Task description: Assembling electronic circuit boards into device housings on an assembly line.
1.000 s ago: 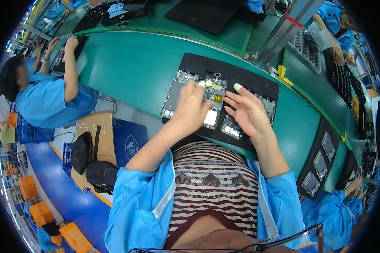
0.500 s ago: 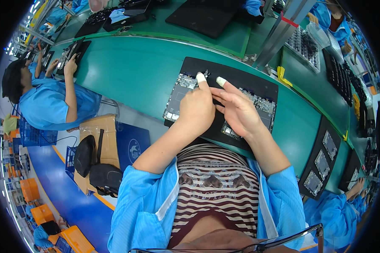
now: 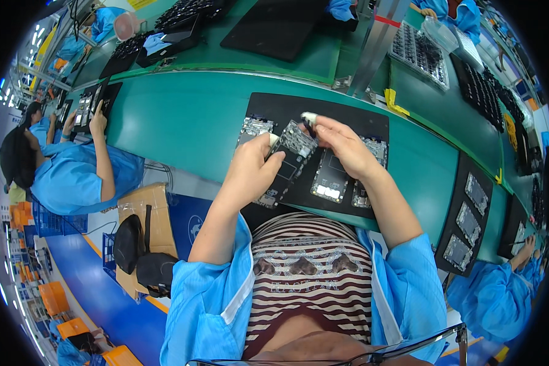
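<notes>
My left hand point(image 3: 249, 169) is closed on the edge of a dark circuit board point(image 3: 294, 160), holding it tilted above a black mat point(image 3: 348, 108). At the board's upper end, my right hand point(image 3: 346, 145) pinches a small black part point(image 3: 308, 127), too small to name. White covers sit on fingertips of both hands. One more circuit board point(image 3: 254, 127) lies on the mat beyond my left hand, partly hidden. Another board point(image 3: 330, 178) lies below my right hand, and a third board point(image 3: 375, 148) is at the mat's right, partly behind my wrist.
The mat lies on a green bench point(image 3: 183, 116). To the right, a second black mat point(image 3: 452, 256) carries several boards. A metal post point(image 3: 372, 52) and yellow tape point(image 3: 396, 102) stand beyond. Co-workers in blue sit left and right. A cardboard box point(image 3: 143, 213) stands at lower left.
The hands, together over the mat before, have moved apart. My left hand now holds a board raised and tilted, and my right hand pinches the black part by its upper end. The view has shifted slightly.
</notes>
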Tool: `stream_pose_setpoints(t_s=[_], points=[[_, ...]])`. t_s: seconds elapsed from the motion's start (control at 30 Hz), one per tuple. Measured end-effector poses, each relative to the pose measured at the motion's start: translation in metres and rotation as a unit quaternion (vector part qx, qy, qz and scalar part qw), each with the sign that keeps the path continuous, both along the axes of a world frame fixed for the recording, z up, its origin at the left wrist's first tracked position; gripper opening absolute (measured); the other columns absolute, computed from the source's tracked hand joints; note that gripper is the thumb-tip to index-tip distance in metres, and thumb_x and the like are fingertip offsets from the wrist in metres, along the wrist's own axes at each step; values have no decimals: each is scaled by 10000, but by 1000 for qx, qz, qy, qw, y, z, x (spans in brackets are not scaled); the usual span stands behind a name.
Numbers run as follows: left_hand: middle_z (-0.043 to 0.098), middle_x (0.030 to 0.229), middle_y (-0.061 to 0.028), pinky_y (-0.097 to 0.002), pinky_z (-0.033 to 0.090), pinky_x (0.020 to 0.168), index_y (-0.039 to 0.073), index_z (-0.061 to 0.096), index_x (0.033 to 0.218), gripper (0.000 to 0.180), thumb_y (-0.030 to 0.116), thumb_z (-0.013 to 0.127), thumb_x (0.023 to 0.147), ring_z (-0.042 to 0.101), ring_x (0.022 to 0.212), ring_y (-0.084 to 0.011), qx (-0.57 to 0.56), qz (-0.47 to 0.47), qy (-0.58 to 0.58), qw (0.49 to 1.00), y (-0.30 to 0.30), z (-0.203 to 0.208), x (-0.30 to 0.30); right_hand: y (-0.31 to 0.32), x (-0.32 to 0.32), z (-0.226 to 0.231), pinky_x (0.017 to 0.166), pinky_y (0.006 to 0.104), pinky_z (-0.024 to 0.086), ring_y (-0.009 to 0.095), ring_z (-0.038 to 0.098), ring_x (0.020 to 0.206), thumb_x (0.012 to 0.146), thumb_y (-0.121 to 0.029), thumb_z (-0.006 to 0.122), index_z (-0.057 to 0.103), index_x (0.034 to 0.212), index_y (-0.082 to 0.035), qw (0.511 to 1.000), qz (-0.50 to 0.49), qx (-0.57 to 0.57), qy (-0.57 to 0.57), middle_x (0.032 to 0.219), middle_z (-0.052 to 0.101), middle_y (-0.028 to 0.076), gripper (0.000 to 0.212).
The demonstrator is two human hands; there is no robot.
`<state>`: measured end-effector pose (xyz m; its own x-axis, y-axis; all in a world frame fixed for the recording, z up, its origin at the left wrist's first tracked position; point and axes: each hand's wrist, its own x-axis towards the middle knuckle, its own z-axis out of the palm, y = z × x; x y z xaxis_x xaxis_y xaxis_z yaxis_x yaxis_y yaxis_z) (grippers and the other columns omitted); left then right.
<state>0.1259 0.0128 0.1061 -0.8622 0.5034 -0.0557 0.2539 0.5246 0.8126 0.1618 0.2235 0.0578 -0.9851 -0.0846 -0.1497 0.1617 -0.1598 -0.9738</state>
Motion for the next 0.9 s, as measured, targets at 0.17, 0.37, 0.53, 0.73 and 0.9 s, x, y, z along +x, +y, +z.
stream_pose_setpoints(t_s=[0.17,0.37,0.53,0.73,0.9], points=[[511,548,-52,-288,314,456,-43,555,815,91,46,575,823,402,512,-60,187,-27,-102,977,2,-15,13,9,6,7,769,217,469,80,563,922,949,-205,484,477,1275,5,988,90,-108,-56,1082,603,42,388],[536,574,-22,-259,320,451,-45,563,847,89,44,563,848,413,544,-29,153,-38,-110,981,-1,-20,14,11,16,18,831,216,430,44,520,933,939,-165,510,435,1323,-7,992,119,14,32,1085,592,21,422],[557,606,-7,-245,320,460,-42,560,869,79,36,553,859,414,561,-18,171,-59,-116,977,1,-17,17,13,17,19,792,215,456,57,555,901,929,-151,525,496,1272,-10,987,114,-106,-34,1040,615,19,372],[529,579,-4,-246,310,458,-38,547,835,76,34,553,858,398,551,-22,175,-60,-121,975,-2,-22,16,14,19,19,767,245,514,118,612,886,913,-124,543,559,1189,15,981,82,-170,-40,1040,629,80,309],[472,530,-25,-262,299,445,-30,520,774,117,45,569,849,379,520,-37,171,-39,-73,982,-3,-34,15,12,23,28,809,273,520,141,617,916,895,-90,561,558,1188,22,976,60,-201,-63,1056,628,97,314]])
